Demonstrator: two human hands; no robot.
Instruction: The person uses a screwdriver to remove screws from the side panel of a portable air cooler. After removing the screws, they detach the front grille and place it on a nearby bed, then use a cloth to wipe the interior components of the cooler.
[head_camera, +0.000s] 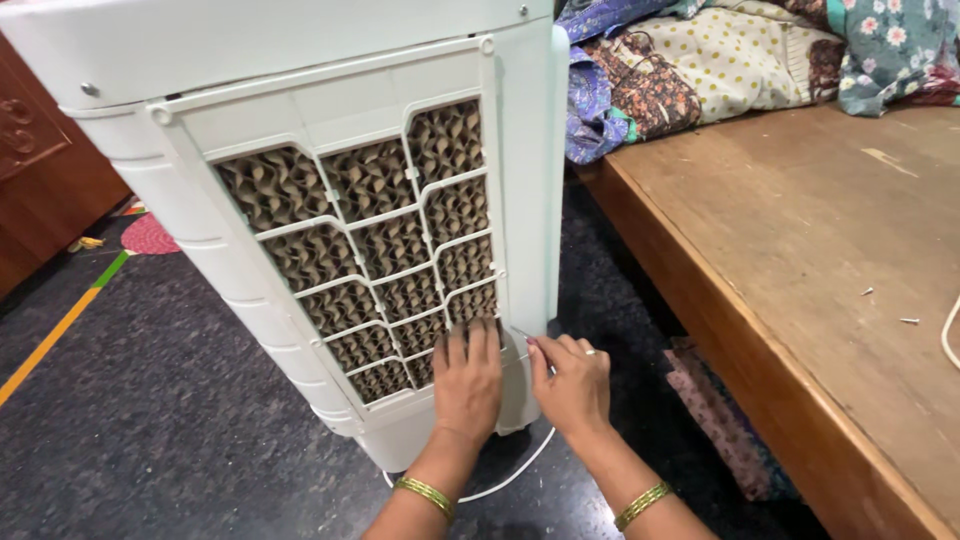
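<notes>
The left hand (467, 378) lies flat with its fingers (470, 338) straight and close together, pressed against the lower right corner of the grille panel (365, 255), holding nothing. The right hand (573, 383) sits just beside it, fingers (548, 352) curled narrow at the panel's lower right edge, pinching what looks like a thin light-coloured tool; it is too small to tell what it is. Each wrist carries one gold bangle, two in all. The grille is one panel set in the back of one white air cooler (300, 60), which stands upright on the dark speckled floor (150, 420), and brown honeycomb padding shows through its many openings. One white cord (510, 478) curves out from under the cooler's base, between the forearms. Just right of the cooler runs the long edge of a wooden bed platform (800, 250), leaving only a narrow strip of floor between them. Folded patterned cloths (700, 70) are piled at the platform's far end. To the left the floor lies wide, with a wooden door (40, 190) beyond.
</notes>
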